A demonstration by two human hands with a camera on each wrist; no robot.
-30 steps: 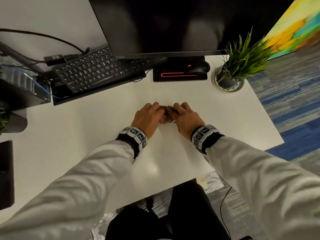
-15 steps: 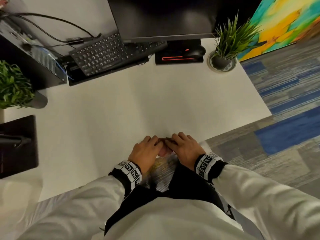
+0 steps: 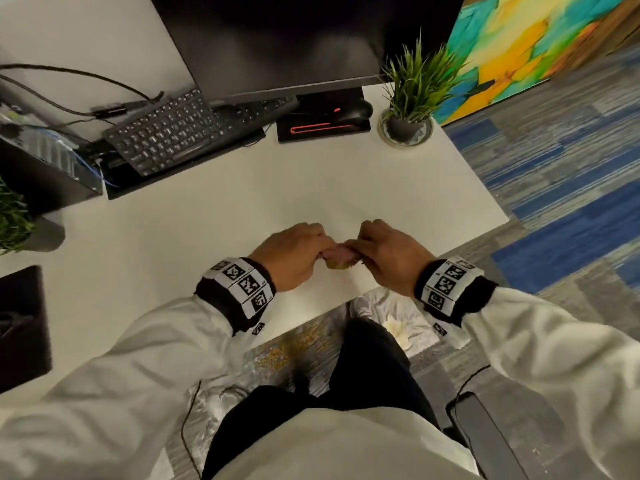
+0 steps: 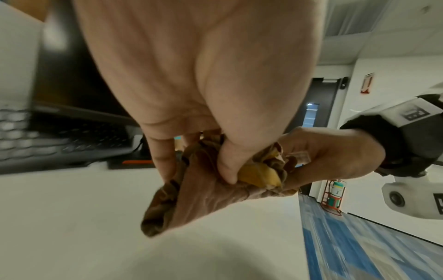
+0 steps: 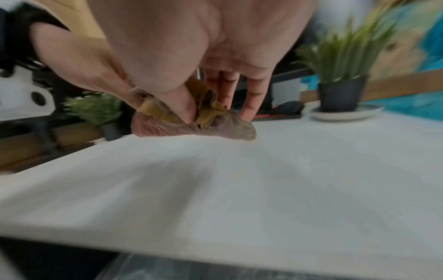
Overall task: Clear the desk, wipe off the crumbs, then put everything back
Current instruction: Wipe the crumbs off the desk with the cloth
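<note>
A crumpled pinkish-brown and yellow cloth [image 3: 341,259] [image 4: 206,189] [image 5: 191,125] lies bunched on the white desk [image 3: 214,237] near its front edge. Both my hands hold it together: the left hand [image 3: 294,254] grips its left part, thumb and fingers [image 4: 163,161] pinching the folds. My right hand [image 3: 384,251] pinches its right part, thumb pressed into the yellow folds and fingers [image 5: 249,98] behind it. Yellow crumbs [image 3: 298,344] lie scattered on foil on the floor under the desk edge. A few faint crumbs [image 5: 239,176] show on the desk.
At the back of the desk stand a black monitor [image 3: 277,39], a keyboard [image 3: 173,129], a mouse [image 3: 353,110] on a black pad and a potted plant [image 3: 410,95]. A second plant [image 3: 14,220] and a black box [image 3: 45,164] are on the left. Carpet lies right.
Both hands with the cloth drew back from mid-desk to the front edge, then moved forward a little onto the desk again. They stay together on the cloth.
</note>
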